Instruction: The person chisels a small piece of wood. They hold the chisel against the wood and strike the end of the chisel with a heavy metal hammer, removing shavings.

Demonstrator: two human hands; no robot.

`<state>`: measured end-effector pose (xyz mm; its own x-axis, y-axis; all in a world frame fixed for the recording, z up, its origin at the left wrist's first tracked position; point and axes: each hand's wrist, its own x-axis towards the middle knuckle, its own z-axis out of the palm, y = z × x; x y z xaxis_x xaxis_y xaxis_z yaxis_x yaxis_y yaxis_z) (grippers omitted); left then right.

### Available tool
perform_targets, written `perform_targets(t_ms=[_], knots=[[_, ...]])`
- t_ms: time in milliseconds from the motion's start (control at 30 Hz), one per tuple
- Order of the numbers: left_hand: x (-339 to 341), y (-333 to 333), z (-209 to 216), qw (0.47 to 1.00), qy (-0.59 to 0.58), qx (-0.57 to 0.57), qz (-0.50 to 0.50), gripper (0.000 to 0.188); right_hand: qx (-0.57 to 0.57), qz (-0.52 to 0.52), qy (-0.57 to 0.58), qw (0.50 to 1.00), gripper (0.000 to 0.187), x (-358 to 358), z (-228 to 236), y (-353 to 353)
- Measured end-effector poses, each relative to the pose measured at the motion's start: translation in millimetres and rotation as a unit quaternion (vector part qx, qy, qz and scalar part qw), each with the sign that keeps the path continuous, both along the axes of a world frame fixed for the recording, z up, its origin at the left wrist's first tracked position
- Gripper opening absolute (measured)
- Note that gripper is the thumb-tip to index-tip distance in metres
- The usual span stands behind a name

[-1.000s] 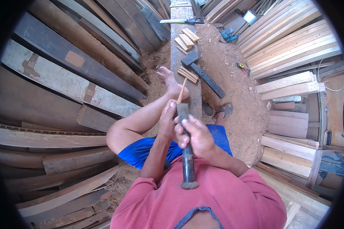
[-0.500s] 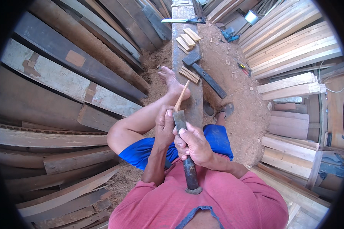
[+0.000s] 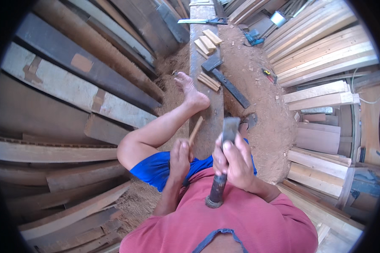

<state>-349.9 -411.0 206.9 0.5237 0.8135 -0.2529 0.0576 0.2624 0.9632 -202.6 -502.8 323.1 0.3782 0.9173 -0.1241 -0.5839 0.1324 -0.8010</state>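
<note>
Stacked planks (image 3: 76, 80) wall both sides of a sawdust floor; one beam (image 3: 204, 84) runs ahead, bare foot (image 3: 190, 90) on it; right hand (image 3: 236, 162) grips a hatchet (image 3: 223, 160); left hand (image 3: 179, 158) pinches a stick (image 3: 195, 130) on the beam; second hatchet (image 3: 223, 80), one saw (image 3: 202, 20), blocks beyond.

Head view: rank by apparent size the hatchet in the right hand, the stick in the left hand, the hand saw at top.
1. Hatchet: largest, though nearest the camera.
2. Hand saw and stick: look alike in length; the saw lies far off, so no ranking.
</note>
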Motion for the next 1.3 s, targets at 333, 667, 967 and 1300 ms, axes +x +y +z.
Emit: perform_targets(t_ms=[333, 667, 967, 1300], knots=[[51.3, 62.0, 29.9, 0.983, -0.16, -0.041, -0.081, 0.024, -0.066, 0.125, 0.211, 0.967, 0.015, -24.1, -27.4, 39.3], [35.8, 37.2, 34.4, 0.982, -0.061, 0.169, -0.054, 0.026, -0.063, 0.103, 0.159, 0.98, 0.02, -17.8, -18.9, 26.1], [-14.2, -3.2, 12.3, 0.97, 0.062, 0.218, -0.089, 0.023, 0.036, 0.004, 0.101, 0.994, 0.016, -1.6, 2.8, -3.9], [51.8, 55.2, 32.7, 0.981, -0.192, -0.013, -0.035, 0.019, -0.056, 0.125, 0.196, 0.971, 0.017, -20.4, -26.8, 44.0]])
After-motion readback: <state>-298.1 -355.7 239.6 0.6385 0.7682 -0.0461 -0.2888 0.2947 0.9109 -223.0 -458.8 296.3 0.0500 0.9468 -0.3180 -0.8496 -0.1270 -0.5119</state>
